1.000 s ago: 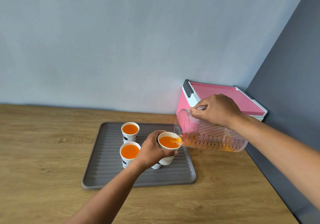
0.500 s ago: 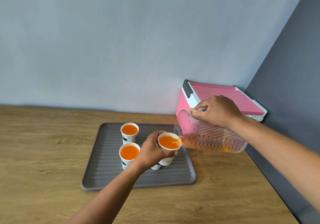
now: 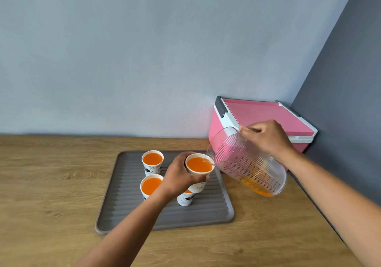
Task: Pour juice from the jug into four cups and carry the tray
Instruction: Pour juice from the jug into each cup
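A grey ribbed tray (image 3: pixel 127 211) lies on the wooden table. My left hand (image 3: pixel 181 176) holds a white paper cup (image 3: pixel 199 166) full of orange juice above the tray's right side. My right hand (image 3: pixel 266 136) grips the handle of a clear ribbed jug (image 3: pixel 247 165), tilted with its spout at the cup's rim; a little juice sits at the jug's bottom. Two filled cups stand on the tray, one at the back (image 3: pixel 152 161) and one in front (image 3: pixel 151 186). Another cup (image 3: pixel 185 198) stands mostly hidden under my left hand.
A pink cooler box (image 3: pixel 259 116) with a white rim stands in the back right corner, just behind the jug. A dark grey wall (image 3: pixel 340 101) runs along the table's right edge. The wooden table (image 3: pixel 51 184) stretches to the left of the tray.
The jug has tipped back, its base dropping lower, and the remaining juice has run down to its bottom. The held cup is fuller and stays in about the same place.
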Motion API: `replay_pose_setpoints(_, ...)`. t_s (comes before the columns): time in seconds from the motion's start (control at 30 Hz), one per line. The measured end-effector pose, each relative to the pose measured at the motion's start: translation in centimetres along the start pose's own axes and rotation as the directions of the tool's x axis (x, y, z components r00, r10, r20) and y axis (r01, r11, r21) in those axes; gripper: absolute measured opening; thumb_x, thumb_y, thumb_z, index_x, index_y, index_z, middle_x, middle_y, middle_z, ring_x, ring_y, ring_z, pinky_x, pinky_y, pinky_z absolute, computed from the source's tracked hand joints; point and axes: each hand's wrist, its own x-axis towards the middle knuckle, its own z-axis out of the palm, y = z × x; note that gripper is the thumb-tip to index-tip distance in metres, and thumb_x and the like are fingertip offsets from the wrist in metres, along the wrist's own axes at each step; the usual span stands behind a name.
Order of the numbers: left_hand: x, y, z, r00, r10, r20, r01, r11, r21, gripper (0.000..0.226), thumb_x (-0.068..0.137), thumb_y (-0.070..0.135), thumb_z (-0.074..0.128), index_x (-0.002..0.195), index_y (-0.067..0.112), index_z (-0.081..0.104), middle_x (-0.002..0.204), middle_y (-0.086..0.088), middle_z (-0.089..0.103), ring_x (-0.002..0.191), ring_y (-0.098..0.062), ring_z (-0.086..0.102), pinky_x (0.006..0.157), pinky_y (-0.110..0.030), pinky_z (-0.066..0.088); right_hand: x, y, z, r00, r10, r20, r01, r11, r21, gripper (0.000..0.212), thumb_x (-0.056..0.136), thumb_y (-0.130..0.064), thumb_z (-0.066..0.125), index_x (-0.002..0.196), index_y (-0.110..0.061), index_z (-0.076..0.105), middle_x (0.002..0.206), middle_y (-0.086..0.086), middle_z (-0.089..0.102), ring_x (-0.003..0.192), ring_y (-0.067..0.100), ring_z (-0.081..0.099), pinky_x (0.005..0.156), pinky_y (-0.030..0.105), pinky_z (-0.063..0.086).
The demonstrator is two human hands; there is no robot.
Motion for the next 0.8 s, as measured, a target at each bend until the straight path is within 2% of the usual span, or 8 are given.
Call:
replay_pose_setpoints(0.1, 0.5, 0.1, -0.1, 1.0, 0.007, -0.002, -0.007, 1.0, 0.026, 0.068, 0.062, 0.038, 0.088, 0.117, 0.033, 0.049, 0.112, 0.012, 0.062, 0.102, -0.006, 0.06, 0.077, -0.016, 0.047, -0.2, 1.6, 0.9, 0.998, 0.06, -0.033, -0.056, 0.992, 0.113, 0.053, 0.073, -0.064, 0.061, 0.073, -0.014, 0.078, 0.071, -0.001, 0.077, 0.067, 0.03, 0.072, 0.069, 0.049, 0.06)
replay_pose_setpoints(0.2, 1.2, 0.3, -0.5, 1.0, -0.003, -0.008, 0.003, 0.999, 0.033, 0.064, 0.063, 0.037, 0.088, 0.114, 0.032, 0.049, 0.109, 0.012, 0.063, 0.1, -0.007, 0.061, 0.077, -0.018, 0.048, -0.4, 2.5, 1.8, 0.985, 0.142, -0.096, -0.115, 0.961, 0.251, 0.034, 0.08, -0.049, 0.069, 0.075, -0.017, 0.079, 0.071, -0.008, 0.075, 0.057, 0.008, 0.064, 0.065, 0.037, 0.055)
replay_pose_setpoints(0.4, 3.5, 0.9, -1.8, 0.998, 0.02, -0.065, -0.019, 1.0, 0.007, 0.069, 0.064, 0.038, 0.088, 0.12, 0.026, 0.05, 0.106, 0.017, 0.063, 0.098, -0.001, 0.061, 0.078, -0.019, 0.05, 0.1, 3.3, 3.4, 0.94, 0.262, -0.221, -0.118, 0.853, 0.509, 0.06, 0.081, -0.041, 0.069, 0.075, 0.018, 0.062, 0.055, 0.012, 0.044, 0.057, 0.014, 0.038, 0.06, 0.029, 0.031)
replay_pose_setpoints(0.47, 4.4, 1.1, -2.2, 0.995, 0.037, -0.089, -0.036, 0.999, 0.013, 0.069, 0.066, 0.036, 0.087, 0.123, 0.026, 0.048, 0.108, 0.016, 0.06, 0.097, 0.0, 0.059, 0.075, -0.015, 0.047, 0.4, 3.4, 3.8, 0.925, 0.296, -0.237, -0.117, 0.818, 0.563, 0.055, 0.081, -0.038, 0.069, 0.058, 0.01, 0.057, 0.048, 0.015, 0.039, 0.055, 0.012, 0.036, 0.059, 0.029, 0.029)
replay_pose_setpoints(0.53, 5.5, 0.8, -2.4, 0.993, 0.037, -0.11, -0.033, 0.999, 0.035, 0.072, 0.069, 0.037, 0.085, 0.126, 0.026, 0.043, 0.112, 0.012, 0.057, 0.099, -0.006, 0.058, 0.072, -0.015, 0.044, 0.6, 3.4, 4.3, 0.913, 0.322, -0.251, -0.114, 0.792, 0.6, 0.05, 0.085, -0.03, 0.071, 0.049, -0.006, 0.046, 0.042, -0.003, 0.025, 0.048, 0.009, 0.025, 0.057, 0.03, 0.023)
replay_pose_setpoints(0.6, 6.6, 0.0, -2.3, 0.991, 0.016, -0.132, -0.006, 0.997, 0.077, 0.076, 0.07, 0.037, 0.084, 0.129, 0.026, 0.039, 0.12, 0.007, 0.053, 0.105, -0.013, 0.055, 0.075, -0.02, 0.045, 0.8, 3.7, 5.0, 0.908, 0.336, -0.25, -0.106, 0.762, 0.639, 0.048, 0.085, -0.029, 0.071, 0.051, 0.0, 0.053, 0.046, -0.004, 0.035, 0.05, 0.009, 0.03, 0.058, 0.03, 0.026)
replay_pose_setpoints(0.7, 8.2, -1.6, -2.1, 0.989, -0.046, -0.141, 0.064, 0.989, 0.131, 0.079, 0.071, 0.033, 0.084, 0.132, 0.023, 0.035, 0.127, 0.0, 0.051, 0.11, -0.018, 0.052, 0.083, -0.031, 0.045, 0.8, 3.9, 5.8, 0.907, 0.349, -0.236, -0.109, 0.736, 0.669, 0.034, 0.086, -0.027, 0.071, 0.071, 0.004, 0.073, 0.066, 0.024, 0.066, 0.064, 0.016, 0.048, 0.064, 0.029, 0.038)
replay_pose_setpoints(0.8, 9.4, -3.4, -1.7, 0.986, -0.098, -0.138, 0.126, 0.969, 0.213, 0.079, 0.07, 0.034, 0.085, 0.13, 0.021, 0.036, 0.129, -0.004, 0.052, 0.113, -0.022, 0.053, 0.085, -0.034, 0.046, 0.8, 4.2, 6.3, 0.905, 0.353, -0.237, -0.121, 0.749, 0.651, 0.042, 0.087, -0.027, 0.071, 0.075, 0.013, 0.069, 0.083, 0.042, 0.063, 0.066, 0.017, 0.049, 0.058, 0.025, 0.038)
